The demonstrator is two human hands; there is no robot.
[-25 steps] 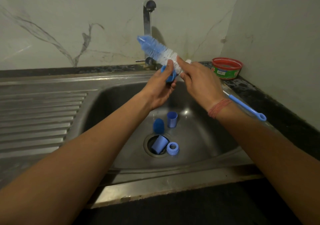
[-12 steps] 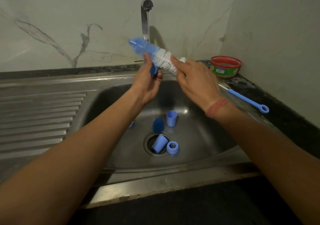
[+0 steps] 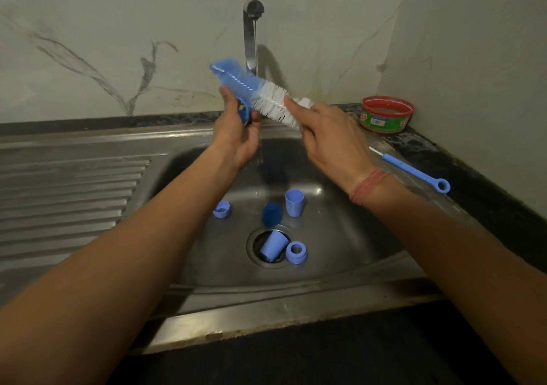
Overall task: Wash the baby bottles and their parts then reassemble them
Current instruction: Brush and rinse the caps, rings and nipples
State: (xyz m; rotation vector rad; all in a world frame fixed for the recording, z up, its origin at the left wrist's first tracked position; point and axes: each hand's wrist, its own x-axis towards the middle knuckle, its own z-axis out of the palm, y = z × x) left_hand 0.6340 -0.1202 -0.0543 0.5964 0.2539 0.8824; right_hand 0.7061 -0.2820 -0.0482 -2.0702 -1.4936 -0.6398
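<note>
My right hand (image 3: 331, 139) grips a bottle brush (image 3: 251, 90) with blue and white bristles, held slanting up to the left above the sink. My left hand (image 3: 236, 130) holds a small blue ring part (image 3: 244, 114) against the underside of the bristles, under the tap. In the sink basin (image 3: 340, 236) lie loose blue parts: a cap (image 3: 221, 209) at the left, a dark blue piece (image 3: 271, 213), an upright cup (image 3: 294, 203), a cup lying in the drain (image 3: 273, 250) and a collar ring (image 3: 296, 252).
A chrome tap (image 3: 250, 38) rises behind the sink, with a thin stream of water falling from it. A red and green tub (image 3: 387, 114) stands on the dark counter at the right. A thin blue nipple brush (image 3: 414, 170) lies on the counter edge. A ribbed drainboard (image 3: 68, 195) lies to the left.
Both hands and the brush have moved up and to the left toward the tap. The left hand has turned the blue ring against the bristles. A blue cap now shows at the basin's left.
</note>
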